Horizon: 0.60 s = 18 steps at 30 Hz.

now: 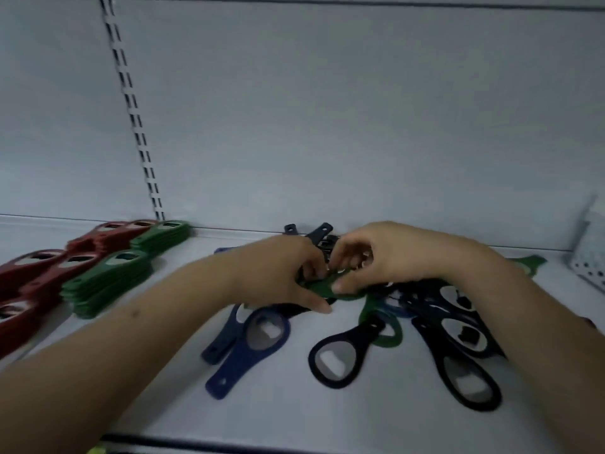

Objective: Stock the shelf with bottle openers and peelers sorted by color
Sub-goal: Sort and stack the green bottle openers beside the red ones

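On the white shelf (294, 414) lies a loose heap of bottle openers: blue ones (248, 345), black ones (458, 348) and a green one (386, 335). My left hand (278, 273) and my right hand (402, 253) meet over the heap's middle, both pinching the same green opener (322, 287), which they hold just above the pile. At the left stand sorted stacks: red openers (39, 273) and green openers (108, 283), with further red and green stacks behind them near the back wall.
A perforated white basket (589, 257) stands at the right edge. A slotted upright rail (137, 126) runs up the back panel. Another green opener (532, 263) lies behind my right wrist. The shelf's dark front edge (229, 445) is at the bottom.
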Available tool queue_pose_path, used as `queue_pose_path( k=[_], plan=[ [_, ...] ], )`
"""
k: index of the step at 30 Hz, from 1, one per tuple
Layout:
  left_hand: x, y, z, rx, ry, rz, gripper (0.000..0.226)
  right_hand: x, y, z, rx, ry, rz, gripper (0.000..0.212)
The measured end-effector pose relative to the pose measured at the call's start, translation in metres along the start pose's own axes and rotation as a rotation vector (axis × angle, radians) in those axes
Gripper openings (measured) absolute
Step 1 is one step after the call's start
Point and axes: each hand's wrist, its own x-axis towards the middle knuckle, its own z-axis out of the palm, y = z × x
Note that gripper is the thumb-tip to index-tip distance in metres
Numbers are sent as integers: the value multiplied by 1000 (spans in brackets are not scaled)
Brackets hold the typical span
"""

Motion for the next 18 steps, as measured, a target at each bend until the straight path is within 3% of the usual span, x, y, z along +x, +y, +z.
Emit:
queue_pose_path(
  k=[8,12,18],
  plan=[
    [8,-34,-6,-170,10,-45,19,9,12,12,-35,143,30,41],
    [-2,-49,-15,-216,143,-152,4,16,9,24,49,379,115,64],
    [10,-54,-5,-620,503,-367,5,22,-4,36,-247,295,275,68]
  ],
)
